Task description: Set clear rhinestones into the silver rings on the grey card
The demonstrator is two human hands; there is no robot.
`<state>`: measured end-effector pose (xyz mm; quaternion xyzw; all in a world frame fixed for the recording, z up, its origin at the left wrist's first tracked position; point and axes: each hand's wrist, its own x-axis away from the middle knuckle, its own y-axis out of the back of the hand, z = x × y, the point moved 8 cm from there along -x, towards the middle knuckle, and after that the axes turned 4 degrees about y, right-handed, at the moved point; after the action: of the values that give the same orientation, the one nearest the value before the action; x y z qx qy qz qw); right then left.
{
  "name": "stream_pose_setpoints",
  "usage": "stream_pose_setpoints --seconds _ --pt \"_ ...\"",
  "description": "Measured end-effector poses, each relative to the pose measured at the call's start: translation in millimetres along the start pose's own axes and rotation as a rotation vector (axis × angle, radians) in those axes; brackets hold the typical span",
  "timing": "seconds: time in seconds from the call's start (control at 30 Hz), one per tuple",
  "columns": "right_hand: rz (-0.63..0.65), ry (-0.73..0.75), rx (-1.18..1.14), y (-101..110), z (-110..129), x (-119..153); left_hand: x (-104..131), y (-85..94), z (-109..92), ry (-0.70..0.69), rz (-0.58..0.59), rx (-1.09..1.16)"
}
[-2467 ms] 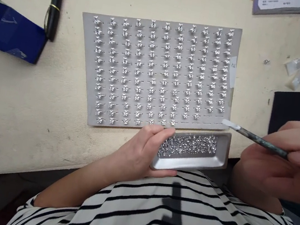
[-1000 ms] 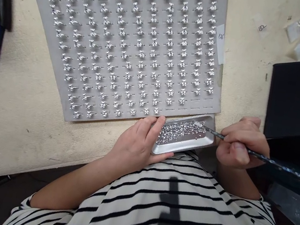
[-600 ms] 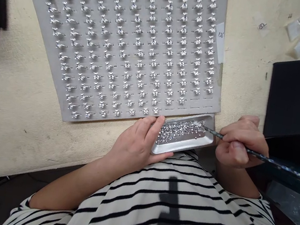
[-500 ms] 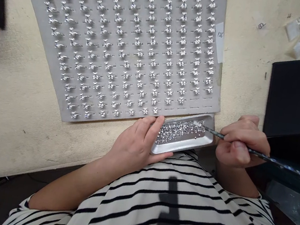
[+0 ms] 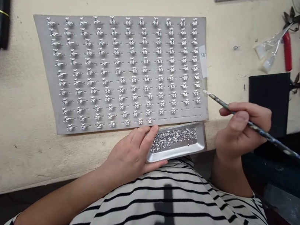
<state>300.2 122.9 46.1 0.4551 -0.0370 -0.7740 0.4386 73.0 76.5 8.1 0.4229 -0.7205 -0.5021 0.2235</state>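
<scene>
Tray [image 5: 177, 153] — clamped by left fingers [image 5: 149, 138] at one end | stick [image 5: 279, 144] — pinched in right fingers [image 5: 253, 110], tip beyond them

Off-white top [image 5: 128, 208], thin black crosswise stripes; striped sleeves [image 5: 253, 211] ending near elbows.

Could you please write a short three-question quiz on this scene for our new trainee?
1. Which hand grips the metal tray?
2. Where is the tip of the slim stick?
A. Down inside the metal tray.
B. By the right edge of the gray board.
C. By the left edge of the gray board.
3. Fill in: the number on the white label is ____.

Key: 1. The left hand. 2. B. 3. 126.
</scene>
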Motion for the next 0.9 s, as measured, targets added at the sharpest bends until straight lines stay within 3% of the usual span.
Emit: stream_pose_setpoints --seconds 0.27,0.9 --pt "0.119 -0.065 0.055 -9.4 -8.8 5.4 -0.3 0.1 -0.4 -0.016 -0.015 0.008" --pt "0.156 -0.048 0.086 -12.7 -9.3 5.6 -1.2 2.3 -1.8 -0.033 -0.018 0.048"
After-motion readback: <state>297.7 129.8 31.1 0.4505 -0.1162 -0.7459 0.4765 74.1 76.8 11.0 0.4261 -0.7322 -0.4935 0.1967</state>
